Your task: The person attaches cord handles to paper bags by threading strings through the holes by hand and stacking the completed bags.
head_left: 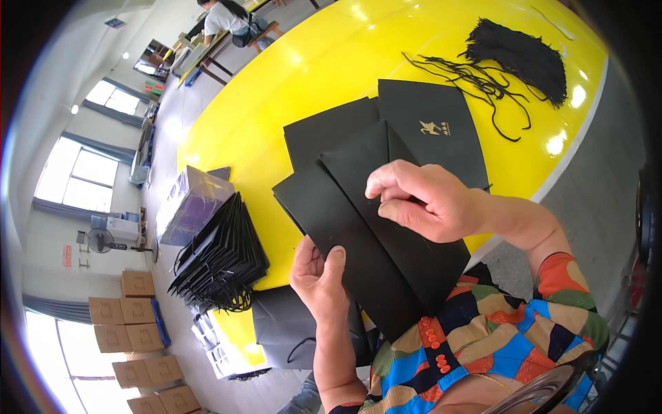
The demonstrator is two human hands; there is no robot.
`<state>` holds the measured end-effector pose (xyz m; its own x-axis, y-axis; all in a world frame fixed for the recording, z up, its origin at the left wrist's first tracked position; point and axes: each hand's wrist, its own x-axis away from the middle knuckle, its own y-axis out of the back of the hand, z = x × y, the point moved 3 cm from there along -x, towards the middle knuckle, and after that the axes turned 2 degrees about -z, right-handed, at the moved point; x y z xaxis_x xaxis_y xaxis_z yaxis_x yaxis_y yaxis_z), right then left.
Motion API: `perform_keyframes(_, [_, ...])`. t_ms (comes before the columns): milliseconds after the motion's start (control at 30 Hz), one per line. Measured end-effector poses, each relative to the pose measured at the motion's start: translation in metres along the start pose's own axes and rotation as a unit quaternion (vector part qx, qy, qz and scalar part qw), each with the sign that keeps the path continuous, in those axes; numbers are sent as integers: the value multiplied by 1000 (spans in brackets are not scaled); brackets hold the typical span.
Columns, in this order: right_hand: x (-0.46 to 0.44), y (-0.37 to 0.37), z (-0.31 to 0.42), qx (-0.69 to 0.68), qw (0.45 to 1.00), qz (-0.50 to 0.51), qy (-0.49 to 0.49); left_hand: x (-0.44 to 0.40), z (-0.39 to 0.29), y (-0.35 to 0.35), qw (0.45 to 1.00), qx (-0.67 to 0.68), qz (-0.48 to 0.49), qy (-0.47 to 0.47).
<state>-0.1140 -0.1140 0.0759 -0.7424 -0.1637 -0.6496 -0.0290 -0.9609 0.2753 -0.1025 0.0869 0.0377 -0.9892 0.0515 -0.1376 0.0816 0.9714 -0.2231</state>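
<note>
A black paper bag (358,238), folded flat, lies tilted across my lap and the table edge. My left hand (319,279) grips its near left edge, thumb on top and fingers curled underneath. Over the bag's right panel, my right hand (431,203) is closed in a pinch between thumb and forefinger; whatever it holds is too small and hidden to make out. Beneath and beyond are more flat black paper bags (327,131), one with a gold emblem (434,128). Loose black cords (483,79) lie farther off, beside a thick bundle of black cords (520,58).
On the yellow table (276,83), a stack of black bags with cord handles (219,259) stands at left beside a taped box (193,203). Another black bag (289,317) lies near my left forearm. Cartons (124,322) and a fan (101,239) stand along the wall; a person (231,21) sits far off.
</note>
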Motion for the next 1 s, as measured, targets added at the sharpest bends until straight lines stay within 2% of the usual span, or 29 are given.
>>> perform_keyframes(67, [0, -8, 1, -94, 989, 37, -112, 5, -7, -2, 1000, -16, -16, -16])
perform_keyframes(267, [-13, -37, 8, -35, 993, 93, -57, 14, -16, -3, 990, -105, 2, -96])
perform_keyframes(333, [-14, -39, 9, -15, 993, 103, -56, 14, -15, 1, 976, -181, 8, -118])
perform_keyframes(400, [-17, -37, 15, -21, 991, 115, -63, 15, -19, 3, 944, -281, 16, -172])
perform_keyframes(467, [-18, -39, 16, -20, 989, 131, -65, 17, -28, 1, 880, -400, 26, -255])
perform_keyframes(567, [-20, -41, 17, -15, 985, 157, -68, 13, -29, -2, 848, -418, 47, -322])
perform_keyframes(667, [-23, -38, 20, -31, 980, 178, -82, 12, -26, 0, 904, -342, 38, -254])
perform_keyframes(767, [-20, -39, 16, -53, 977, 187, -85, 12, -16, 9, 962, -236, 56, -128])
perform_keyframes(867, [-18, -41, 9, -56, 978, 186, -82, 18, -25, -2, 913, -352, 47, -202])
perform_keyframes(967, [-18, -46, 12, -27, 985, 161, -51, 22, -34, -12, 818, -457, 44, -347])
perform_keyframes(1000, [-19, -47, 14, -25, 986, 158, -52, 24, -39, -13, 817, -476, 50, -322])
